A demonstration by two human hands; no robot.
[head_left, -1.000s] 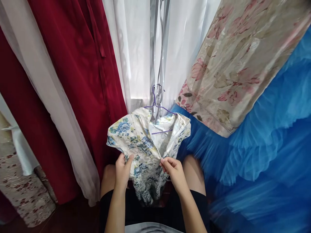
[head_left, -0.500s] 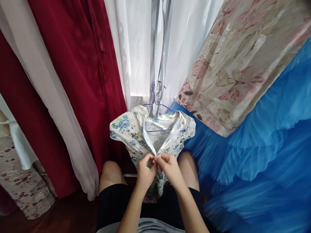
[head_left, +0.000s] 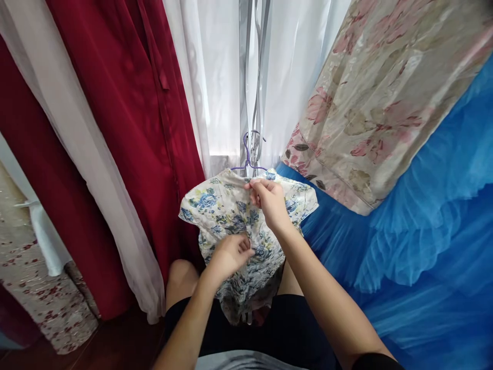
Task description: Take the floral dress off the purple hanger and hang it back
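A small white dress with blue flowers (head_left: 227,216) hangs on a purple wire hanger (head_left: 246,154) just above my knees. My right hand (head_left: 269,200) pinches the dress at its neckline, fingers closed on the cloth near the hanger's hook. Lower down, my left hand (head_left: 229,254) grips the dress front at its middle seam, fingers curled into the fabric. The front of the dress is closed up, and the hanger's bar is hidden under it.
A dark red gown (head_left: 127,118) and a sheer white one (head_left: 69,128) hang at the left. White curtains (head_left: 215,77) and silver ribbons (head_left: 254,67) hang behind. A pink-flowered garment (head_left: 377,97) and a blue tulle skirt (head_left: 423,241) fill the right. Dark wooden floor (head_left: 115,344) lies below.
My right hand has risen from the dress's waist to its neckline. The open front has been drawn shut, covering the hanger's bar. My left hand stayed low on the seam.
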